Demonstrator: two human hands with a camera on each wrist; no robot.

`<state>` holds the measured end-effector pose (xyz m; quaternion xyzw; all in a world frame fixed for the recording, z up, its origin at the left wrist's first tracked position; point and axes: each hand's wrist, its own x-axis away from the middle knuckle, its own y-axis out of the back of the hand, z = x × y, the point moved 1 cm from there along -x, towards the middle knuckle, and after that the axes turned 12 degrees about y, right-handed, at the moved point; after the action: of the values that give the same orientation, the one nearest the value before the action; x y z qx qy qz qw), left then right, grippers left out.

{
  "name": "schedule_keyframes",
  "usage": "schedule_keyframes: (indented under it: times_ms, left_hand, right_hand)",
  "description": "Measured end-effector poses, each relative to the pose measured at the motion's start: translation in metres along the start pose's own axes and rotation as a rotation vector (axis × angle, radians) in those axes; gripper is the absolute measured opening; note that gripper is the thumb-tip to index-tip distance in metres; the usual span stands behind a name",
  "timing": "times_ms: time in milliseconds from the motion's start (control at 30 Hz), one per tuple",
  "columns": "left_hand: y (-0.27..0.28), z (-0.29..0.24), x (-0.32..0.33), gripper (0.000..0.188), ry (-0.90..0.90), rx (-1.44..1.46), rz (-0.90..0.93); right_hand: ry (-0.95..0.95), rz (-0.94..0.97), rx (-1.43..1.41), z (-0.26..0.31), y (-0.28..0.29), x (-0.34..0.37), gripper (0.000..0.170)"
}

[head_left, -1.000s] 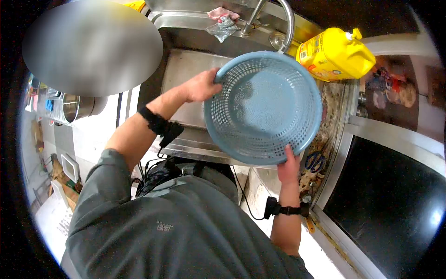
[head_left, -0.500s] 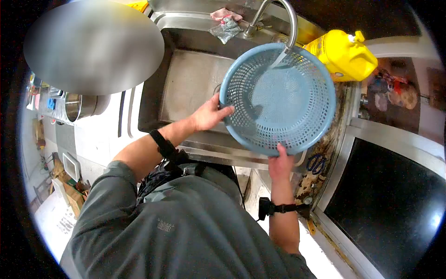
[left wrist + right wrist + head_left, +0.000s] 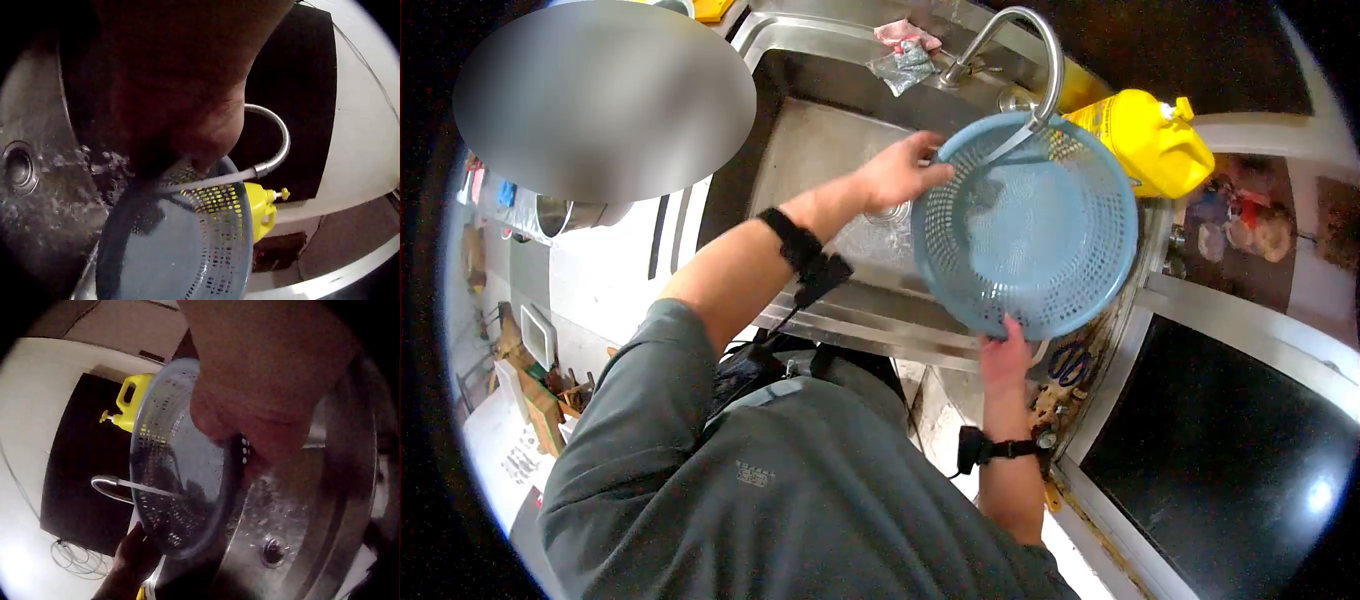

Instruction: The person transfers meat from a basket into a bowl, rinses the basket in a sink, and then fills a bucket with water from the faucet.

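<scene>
Head view: the round blue perforated plastic basket [image 3: 1090, 270] is sitting beneath the curved silver metal tap [image 3: 1056, 70], over the right-hand end of the rectangular stainless-steel sink [image 3: 820, 160]. Its mouth is facing the camera; its exact tilt cannot be determined.

Hand status:
- Left hand [image 3: 897, 177]: clamping on the left side of the basket rim, its thumb lying toward the inside. Its other fingers are partly hidden.
- Right hand [image 3: 1005, 358]: clamping on the near side of the rim, its thumb pointing into the basket. Its remaining fingers are hiding below.

Progress status:
- Reached: the basket is standing under the outlet, and a clear water stream [image 3: 1008, 145] is running into it, meeting the inner wall on the left-hand hand's side. The left wrist view is showing splashes on the sink floor near the round metal drain [image 3: 22, 169].
- In hand: rinsing appears to be under way. No contents are showing in the basket.
- Outstanding: the flow is not yet off, and both hands are supporting the basket. Draining and setting down are presumably remaining; how clean the wall is cannot be judged.

Beside the basket, the yellow plastic pump jug [image 3: 1145, 145] is standing untouched.
</scene>
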<state>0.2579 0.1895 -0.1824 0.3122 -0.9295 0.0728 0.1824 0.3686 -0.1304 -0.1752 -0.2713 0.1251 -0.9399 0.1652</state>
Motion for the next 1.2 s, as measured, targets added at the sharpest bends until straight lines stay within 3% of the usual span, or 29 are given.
schedule_keyframes:
  times_ms: [67,100,167,233,267,333,467,500,600,667,733,833,867,967,1033,1100,1133,1200]
  left_hand:
    - [-0.019,-0.001,0.038,0.055,-0.013,0.02,-0.024]
    - [-0.027,0.001,0.059,0.054,0.077,-0.028,0.007]
    - [-0.031,-0.003,0.079,0.054,0.17,-0.077,0.043]
    - [-0.028,-0.008,0.086,0.049,0.357,-0.182,-0.061]
    - [-0.024,0.0,0.081,0.049,0.355,-0.183,-0.057]
    - [-0.01,0.019,0.064,0.039,0.073,-0.295,-0.147]
    - [0.025,-0.024,0.042,0.042,0.083,-0.564,-0.071]
    - [0.028,-0.035,0.034,0.042,0.082,-0.568,-0.073]
    - [0.027,-0.05,0.021,0.041,0.056,-0.619,-0.037]
    - [0.025,-0.044,0.017,0.041,-0.001,-0.287,-0.056]
    - [0.022,-0.034,0.024,0.042,-0.014,-0.191,-0.052]
    - [0.037,-0.019,0.021,0.039,0.164,-0.593,-0.088]
    - [0.041,-0.021,0.017,0.039,0.161,-0.602,-0.091]
    - [0.049,-0.032,-0.012,0.033,-0.408,-1.313,-0.133]
    - [0.043,-0.047,-0.043,0.035,-0.689,-1.654,-0.119]
    - [0.033,-0.055,-0.076,0.038,-0.899,-1.923,-0.2]
    - [0.026,-0.06,-0.09,0.038,-0.886,-1.921,-0.185]
    - [0.016,-0.071,-0.119,0.049,-0.911,-2.182,-0.219]
  right_hand:
    - [-0.017,-0.116,-0.026,-0.003,0.0,0.015,0.053]
    - [-0.017,-0.118,-0.027,-0.008,0.004,0.021,0.053]
    - [-0.04,0.009,-0.104,-0.018,0.011,0.029,0.049]
    - [-0.069,0.022,-0.004,-0.019,0.016,0.038,0.047]
    - [-0.097,0.039,0.094,-0.017,0.015,0.04,0.046]
    - [-0.11,0.039,0.037,0.0,0.007,0.036,0.045]
    - [-0.178,0.093,0.0,0.028,0.011,0.007,0.042]
    - [-0.135,0.095,0.151,0.03,0.014,0.002,0.042]
    - [-0.127,0.193,0.174,0.014,0.019,-0.008,0.04]
    - [-0.117,0.144,0.123,0.0,0.018,-0.006,0.04]
    - [-0.112,0.1,0.069,-0.008,0.016,0.0,0.041]
    - [-0.007,-0.034,0.153,-0.006,0.012,0.007,0.043]
    - [0.043,-0.071,0.278,0.0,0.009,0.01,0.042]
    - [0.123,-0.094,0.451,0.002,0.02,-0.005,0.039]
    - [0.144,-0.081,0.504,0.008,0.02,-0.016,0.038]
    - [0.181,-0.041,0.812,0.023,0.008,-0.019,0.035]
    - [0.164,-0.041,0.817,0.022,0.015,-0.025,0.035]
    - [0.385,0.024,1.076,0.019,0.021,-0.037,0.037]
